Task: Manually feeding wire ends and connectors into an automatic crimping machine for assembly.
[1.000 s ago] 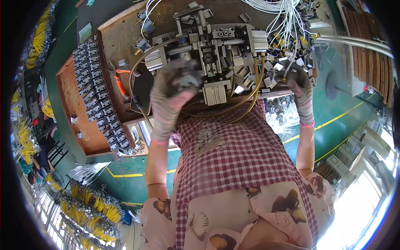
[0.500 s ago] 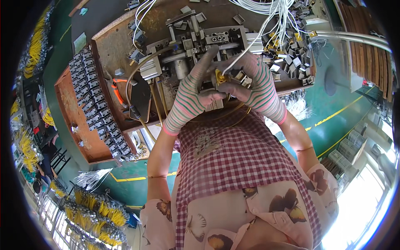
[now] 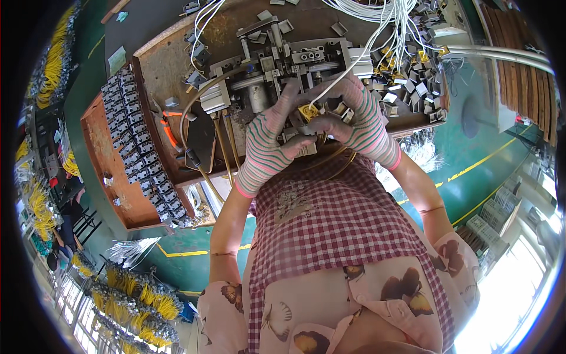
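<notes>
A small square yellow metal fitting [image 3: 308,111] on the end of a white wire [image 3: 335,84] sits between my two gloved hands, over the front of a grey metal clamping fixture [image 3: 309,54]. My right hand [image 3: 359,121] closes thumb and fingers around the fitting from the right. To its left, my left hand [image 3: 268,138] is open, its thumb and forefinger spread apart near the fitting. Both gloves are striped with grey, worn-looking fingers. Part of the fixture lies hidden behind the hands.
Loose grey metal shells [image 3: 413,88] and a bundle of white wires [image 3: 383,9] crowd the right of the bench. Orange-handled pliers [image 3: 170,131] rest at left, beside rows of metal parts [image 3: 132,138] on a brown tray [image 3: 97,159]. A brown hose [image 3: 197,97] crosses the fixture's left.
My left forefinger has drawn down from the fixture. The yellow fitting has turned, showing a flatter square face, and moved slightly left and down. My right hand stays around it.
</notes>
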The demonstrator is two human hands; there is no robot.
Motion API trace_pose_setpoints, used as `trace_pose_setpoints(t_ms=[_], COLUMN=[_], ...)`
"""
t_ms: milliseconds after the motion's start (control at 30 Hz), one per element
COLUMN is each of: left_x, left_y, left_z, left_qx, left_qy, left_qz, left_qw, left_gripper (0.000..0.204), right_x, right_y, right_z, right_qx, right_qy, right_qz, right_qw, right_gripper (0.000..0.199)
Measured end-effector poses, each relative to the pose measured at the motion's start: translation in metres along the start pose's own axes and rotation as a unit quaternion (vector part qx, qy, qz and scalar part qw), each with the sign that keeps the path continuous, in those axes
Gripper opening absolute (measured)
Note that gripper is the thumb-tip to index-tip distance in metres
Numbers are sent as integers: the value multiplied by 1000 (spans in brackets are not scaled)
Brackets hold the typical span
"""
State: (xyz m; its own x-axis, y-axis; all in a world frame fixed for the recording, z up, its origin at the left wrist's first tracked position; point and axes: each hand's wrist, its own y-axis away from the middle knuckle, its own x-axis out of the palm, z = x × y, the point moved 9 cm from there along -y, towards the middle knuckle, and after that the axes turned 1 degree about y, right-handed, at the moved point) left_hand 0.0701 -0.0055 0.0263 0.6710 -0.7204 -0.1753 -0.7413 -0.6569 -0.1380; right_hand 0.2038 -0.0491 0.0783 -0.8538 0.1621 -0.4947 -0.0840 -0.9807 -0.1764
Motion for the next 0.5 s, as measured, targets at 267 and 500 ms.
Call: trace_pose_setpoints(t_ms=[267,500], left_x=[-4,-3], left_y=[10,2], left_z=[8,42], left_qx=[-62,-189], left_qy=[51,175], left_qz=[-42,-139], left_qw=[996,956], left_gripper=[72,62], right_x=[2,21], right_y=[-10,-30], right_z=[2,-13], right_qx=[-32,-87], right_qy=[-43,183], right_qz=[51,63], right_qw=[997,977], right_gripper=[62,75])
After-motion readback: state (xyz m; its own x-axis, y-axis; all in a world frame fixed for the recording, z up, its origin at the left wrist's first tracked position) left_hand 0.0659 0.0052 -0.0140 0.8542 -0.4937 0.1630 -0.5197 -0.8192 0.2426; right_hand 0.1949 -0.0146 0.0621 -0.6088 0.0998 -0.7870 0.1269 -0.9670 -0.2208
